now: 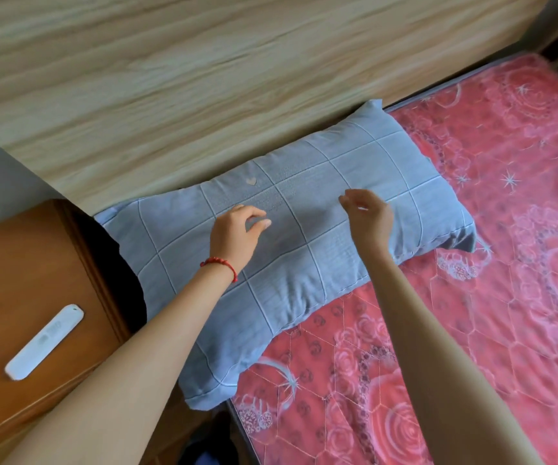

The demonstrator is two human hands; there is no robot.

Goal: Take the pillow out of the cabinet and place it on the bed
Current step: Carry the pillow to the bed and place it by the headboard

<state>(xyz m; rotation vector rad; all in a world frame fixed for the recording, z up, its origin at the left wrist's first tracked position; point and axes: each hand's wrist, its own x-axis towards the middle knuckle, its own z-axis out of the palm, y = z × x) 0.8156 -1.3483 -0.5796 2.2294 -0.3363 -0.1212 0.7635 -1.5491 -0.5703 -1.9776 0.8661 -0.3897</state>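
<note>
One pale blue pillow with a white grid pattern is lying at the head edge of the pink rose-patterned quilted mattress, against the light wooden headboard. Two hands are hovering over it: the left hand and the right hand, both with loosely relaxed fingers gripping nothing, possibly just brushing the fabric. One white remote control is resting on the brown wooden nightstand.
</note>
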